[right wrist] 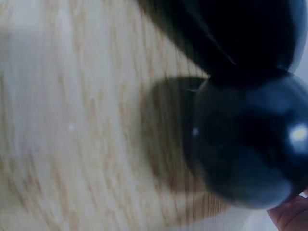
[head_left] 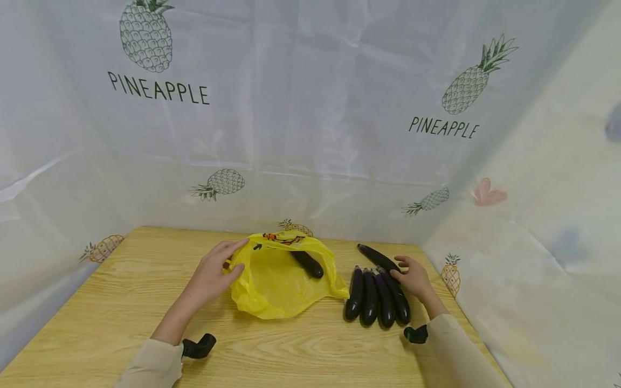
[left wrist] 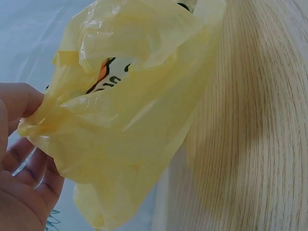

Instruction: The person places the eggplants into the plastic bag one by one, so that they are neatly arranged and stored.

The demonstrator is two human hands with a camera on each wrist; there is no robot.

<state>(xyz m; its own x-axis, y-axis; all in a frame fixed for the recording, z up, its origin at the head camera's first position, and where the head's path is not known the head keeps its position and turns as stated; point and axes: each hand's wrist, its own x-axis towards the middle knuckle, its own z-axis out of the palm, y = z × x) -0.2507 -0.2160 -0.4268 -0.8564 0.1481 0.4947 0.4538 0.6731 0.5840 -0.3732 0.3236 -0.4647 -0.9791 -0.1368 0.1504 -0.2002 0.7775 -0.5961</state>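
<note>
A yellow plastic bag [head_left: 276,302] lies on its side with its mouth spread toward me. One dark eggplant [head_left: 310,265] is inside it. My left hand [head_left: 212,272] grips the left part of the bag's rim; the left wrist view shows the fingers [left wrist: 31,101] at the crumpled film. To the right, several eggplants [head_left: 371,302] lie side by side, stems away from me. Behind them another eggplant [head_left: 375,256] slants, its blunt end between the thumb and fingers of my right hand [head_left: 414,279]. The right wrist view is blurred: a glossy eggplant end [right wrist: 250,139] and a fingertip [right wrist: 288,214] show.
A light wooden table [head_left: 301,355] carries everything. White sheeting [head_left: 310,124] with printed pineapples stands behind it, and more sheeting [head_left: 543,258] closes off the right side. Black wrist mounts [head_left: 199,346] stick out at both sleeves.
</note>
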